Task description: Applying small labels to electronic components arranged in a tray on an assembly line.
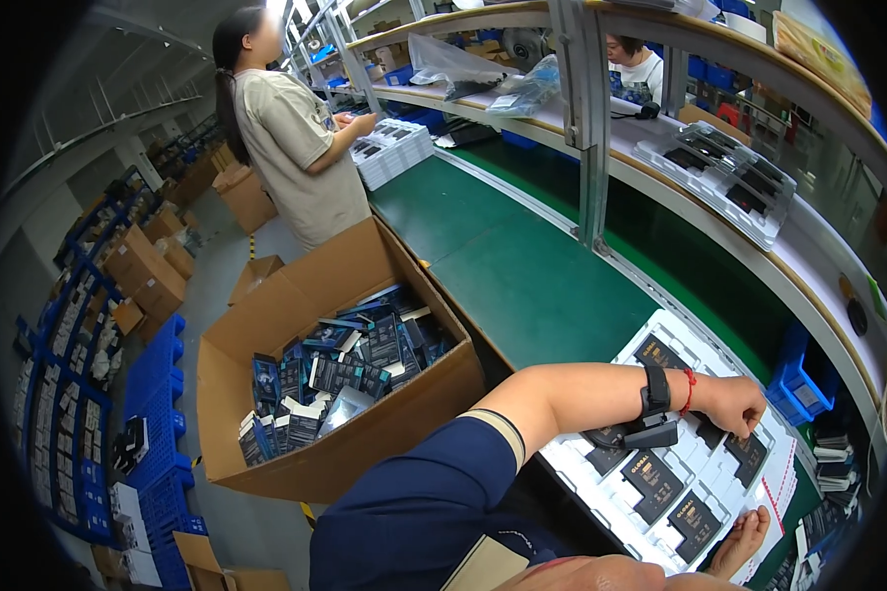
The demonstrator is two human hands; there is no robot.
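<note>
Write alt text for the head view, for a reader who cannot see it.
The person's left hand rests on a white tray of small dark packets, their right hand at its near edge. To the left stands an open cardboard box of dark packages; a co-worker stands beyond.

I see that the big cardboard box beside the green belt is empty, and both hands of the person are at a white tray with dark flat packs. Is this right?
Not quite. In the head view the cardboard box is not empty: it holds a heap of dark blue packs. The rest stands: the left hand and the right hand are at the white tray with dark flat packs, beside the green belt.
</note>
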